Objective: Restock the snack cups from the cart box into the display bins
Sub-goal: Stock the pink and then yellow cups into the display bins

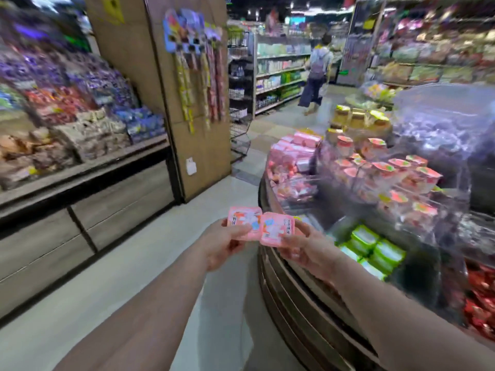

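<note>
Over the pale aisle floor (112, 285), both hands meet: the left hand (223, 243) pinches one pink cup (245, 222), the right hand (305, 250) pinches another (277, 228), the two lids touching. Right of the hands curves a round display (294, 303) with clear bins (417, 191) of cups. Left stand snack shelves (67, 124); ahead, a pillar (171, 84).

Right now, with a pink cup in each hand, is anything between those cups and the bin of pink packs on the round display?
Nothing visible blocks the way. The left hand and right hand each hold a pink cup over the floor beside the display rim. The pink packs bin lies ahead, open on top; blur hides fine detail.
</note>
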The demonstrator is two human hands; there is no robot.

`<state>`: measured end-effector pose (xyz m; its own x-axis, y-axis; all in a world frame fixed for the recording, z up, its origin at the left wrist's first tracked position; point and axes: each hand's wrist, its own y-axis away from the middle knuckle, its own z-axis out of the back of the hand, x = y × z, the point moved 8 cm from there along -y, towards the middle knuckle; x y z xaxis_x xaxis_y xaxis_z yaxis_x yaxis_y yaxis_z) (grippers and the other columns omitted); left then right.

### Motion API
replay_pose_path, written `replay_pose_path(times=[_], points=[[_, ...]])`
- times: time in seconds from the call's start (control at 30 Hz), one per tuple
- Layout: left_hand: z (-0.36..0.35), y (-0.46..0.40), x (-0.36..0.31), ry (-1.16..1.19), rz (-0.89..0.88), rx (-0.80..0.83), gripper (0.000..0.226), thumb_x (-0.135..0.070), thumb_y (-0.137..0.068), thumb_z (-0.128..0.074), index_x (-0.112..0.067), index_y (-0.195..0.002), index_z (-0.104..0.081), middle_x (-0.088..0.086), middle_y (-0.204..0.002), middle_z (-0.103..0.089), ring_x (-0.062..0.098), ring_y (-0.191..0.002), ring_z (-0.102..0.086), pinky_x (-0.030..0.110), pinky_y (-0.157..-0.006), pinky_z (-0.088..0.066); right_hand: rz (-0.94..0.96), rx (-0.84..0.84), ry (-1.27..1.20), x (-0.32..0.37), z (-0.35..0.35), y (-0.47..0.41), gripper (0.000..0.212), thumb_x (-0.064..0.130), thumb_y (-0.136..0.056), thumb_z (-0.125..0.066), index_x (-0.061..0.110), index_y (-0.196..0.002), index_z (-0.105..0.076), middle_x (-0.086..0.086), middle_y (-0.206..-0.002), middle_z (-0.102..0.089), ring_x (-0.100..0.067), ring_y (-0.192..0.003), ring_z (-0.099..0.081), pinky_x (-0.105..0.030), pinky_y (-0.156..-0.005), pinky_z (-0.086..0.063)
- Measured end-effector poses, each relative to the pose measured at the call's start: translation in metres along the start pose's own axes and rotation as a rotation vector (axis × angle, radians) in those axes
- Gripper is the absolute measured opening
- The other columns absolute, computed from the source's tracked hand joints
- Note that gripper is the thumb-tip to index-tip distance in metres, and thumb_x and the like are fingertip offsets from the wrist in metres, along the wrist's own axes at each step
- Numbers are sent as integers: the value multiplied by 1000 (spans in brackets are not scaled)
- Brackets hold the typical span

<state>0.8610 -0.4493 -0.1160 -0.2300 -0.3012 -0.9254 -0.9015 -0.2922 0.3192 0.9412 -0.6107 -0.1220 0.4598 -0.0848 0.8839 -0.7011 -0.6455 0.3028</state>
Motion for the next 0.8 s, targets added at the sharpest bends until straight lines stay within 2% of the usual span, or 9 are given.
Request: replay_pose_path(times=[0.1,0.2,0.3,0.43,0.53,0.67,0.73,0.8], points=[[47,-60,-21,16,-5,-70,19,-6,-87,-64,-11,-106,-63,5,-86,-70,9,-60,-60,25,-63,-44,-15,40,-22,5,-21,-80,40,-12,-84,-56,16,-112,-62,-7,-90,-73,-21,-69,-62,-29,-62,-54],[88,-120,-48,26,44,-143,28,-8,-83,-70,-9,-110,-62,9,-95,-70,16,-72,-58,27,-68,-50,-74,55,-47,19,-34,-161,44,-10,-85,-58,15,-121,-56,-13,-99,-72,-25,-77,-52,-31,-67,-57],[122,-178,-84,24,45,-158,26,-8,-82,-70,-12,-108,-64,8,-96,-72,17,-77,-58,26,-69,-50,-79,41,-77,45,-48,-231,44,-10,-86,-58,13,-122,-54,-21,-110,-65,-24,-77,-63,-32,-65,-59],[157,-251,-126,57,37,-181,28,-7,-83,-70,-9,-110,-62,10,-96,-70,17,-74,-57,26,-69,-48,-71,-13,-46,81,-57,-313,53,-11,-82,-61,12,-128,-52,-21,-111,-67,-29,-87,-65,-36,-70,-59],[171,-320,-149,64,42,-140,23,-5,-84,-69,-9,-105,-61,9,-91,-70,15,-70,-56,26,-68,-47,-30,-76,-49,105,-53,-369,51,-11,-82,-62,13,-126,-54,-16,-103,-70,-27,-83,-68,-38,-72,-59],[179,-429,-184,27,40,-22,28,-8,-84,-69,-8,-110,-60,11,-93,-69,15,-70,-55,27,-68,-49,79,-211,-78,139,-39,-447,33,-11,-86,-55,15,-105,-60,-11,-98,-70,-25,-87,-65,-38,-80,-55],[181,-481,-199,-1,49,65,24,-8,-85,-68,-8,-109,-60,11,-94,-67,15,-71,-53,27,-69,-47,135,-313,-130,152,-31,-486,31,-11,-87,-54,12,-108,-60,-11,-95,-71,-25,-82,-64,-34,-74,-55],[184,-526,-213,-54,87,138,23,-7,-85,-67,-6,-108,-62,11,-93,-67,15,-71,-54,26,-69,-47,172,-427,-190,160,-24,-519,30,-11,-88,-51,5,-112,-58,-9,-84,-72,-24,-72,-61,-30,-66,-47]])
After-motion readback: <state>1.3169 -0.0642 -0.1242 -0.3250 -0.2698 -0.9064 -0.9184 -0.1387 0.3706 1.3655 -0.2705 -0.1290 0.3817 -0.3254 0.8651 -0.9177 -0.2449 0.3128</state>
